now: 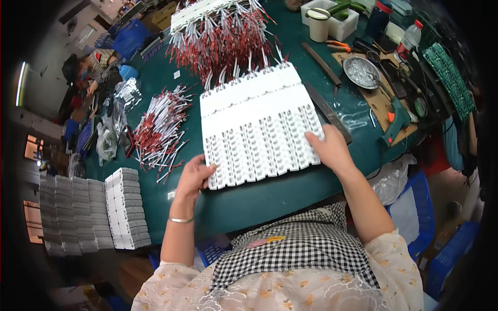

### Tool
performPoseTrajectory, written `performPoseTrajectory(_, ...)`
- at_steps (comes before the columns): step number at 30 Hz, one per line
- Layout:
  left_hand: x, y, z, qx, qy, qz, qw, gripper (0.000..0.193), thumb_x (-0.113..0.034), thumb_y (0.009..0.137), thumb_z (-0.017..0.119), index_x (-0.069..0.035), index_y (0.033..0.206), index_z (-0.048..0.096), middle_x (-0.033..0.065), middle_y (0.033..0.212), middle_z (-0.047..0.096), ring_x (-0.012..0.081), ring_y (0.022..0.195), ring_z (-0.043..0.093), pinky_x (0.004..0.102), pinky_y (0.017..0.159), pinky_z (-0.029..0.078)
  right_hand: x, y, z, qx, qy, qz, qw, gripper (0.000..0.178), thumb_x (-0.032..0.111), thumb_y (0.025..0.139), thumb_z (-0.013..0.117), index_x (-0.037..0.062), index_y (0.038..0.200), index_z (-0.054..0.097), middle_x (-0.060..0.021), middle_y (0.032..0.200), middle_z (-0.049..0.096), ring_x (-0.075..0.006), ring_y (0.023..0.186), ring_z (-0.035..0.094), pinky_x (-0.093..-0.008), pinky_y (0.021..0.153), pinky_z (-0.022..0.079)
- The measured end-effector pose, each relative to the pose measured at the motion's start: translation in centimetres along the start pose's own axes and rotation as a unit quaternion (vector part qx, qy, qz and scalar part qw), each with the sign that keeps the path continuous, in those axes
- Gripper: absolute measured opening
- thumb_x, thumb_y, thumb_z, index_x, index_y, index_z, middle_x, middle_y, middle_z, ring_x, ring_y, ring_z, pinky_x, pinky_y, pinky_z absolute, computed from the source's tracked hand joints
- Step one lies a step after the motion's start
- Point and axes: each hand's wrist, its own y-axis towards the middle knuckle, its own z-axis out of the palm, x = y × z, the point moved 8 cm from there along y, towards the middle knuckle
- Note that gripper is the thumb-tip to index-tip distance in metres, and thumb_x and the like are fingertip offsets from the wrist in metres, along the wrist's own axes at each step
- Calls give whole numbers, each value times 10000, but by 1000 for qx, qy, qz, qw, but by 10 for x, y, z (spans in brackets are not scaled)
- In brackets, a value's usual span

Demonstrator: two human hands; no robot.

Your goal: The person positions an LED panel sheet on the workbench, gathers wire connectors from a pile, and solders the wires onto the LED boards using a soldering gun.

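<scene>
A broad, flat, white panel of rigid plastic-looking pieces joined side by side [259, 127] is held between a person's two bare hands over a dark green worktop [233, 205], close to its near edge. The left hand [192, 179] grips the panel's near left corner, its thumb over the side edge; the right hand [333, 149] grips the right side a little farther up, its thumb on the upper face. Both grips are narrow, so the panel spans the space between the hands, and most of it extends beyond them, away from the person. Fingers under the panel are hidden, and I cannot tell whether its near edge is lifted. Columns of small raised bumps cover its nearer half; its farther part is smooth, with short white wires standing along the far edge. Just beyond, toward the worktop's far edge, hangs a dense fringe of red and white wires [223, 49] from a second white panel [205, 15]. Left of the held panel lies a loose heap of red and white wires [161, 127]; a stack of white ridged strips [124, 207] stands at the worktop's near left corner. To the right are a dark, flat metal bar [332, 116], a round metal dish [360, 71] and a teal glue gun [398, 122].
</scene>
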Motion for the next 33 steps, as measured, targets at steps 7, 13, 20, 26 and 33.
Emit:
performPoseTrajectory(7,4,-34,-1,-9,-64,0,998,630,-34,818,707,109,1344,389,10,674,619,33,469,461,181,399,298,-35,-7,14,46,366,179,912,457,338,859,683,-106,943,609,-189,880,659,-289,732,638,-369,715,501)
performPoseTrajectory(13,-8,-23,8,12,-148,78,986,582,-11,815,696,101,1309,410,101,866,702,108,692,656,195,603,500,-13,7,-7,-81,75,22,994,450,384,875,664,-64,840,644,-188,664,629,-250,622,627,-382,601,475)
performPoseTrajectory(20,-7,15,9,3,8,123,992,505,-52,829,694,65,1248,437,27,765,655,45,594,549,180,541,406,19,13,-13,-186,-173,-120,960,415,358,917,590,-3,715,562,-228,711,637,-422,643,622,-495,591,479)
performPoseTrajectory(26,-15,19,1,-18,306,102,946,558,-190,767,773,131,1137,507,95,635,622,111,560,555,269,520,433,16,12,0,-176,-254,-140,941,387,336,927,577,16,712,551,-202,690,625,-400,611,617,-490,569,475)
performPoseTrajectory(33,-19,19,-3,-11,330,81,940,512,-175,764,777,113,1101,520,121,656,644,130,575,592,273,519,438,22,10,2,-168,-264,-145,939,394,364,922,579,25,722,561,-169,700,632,-370,613,627,-474,571,486)
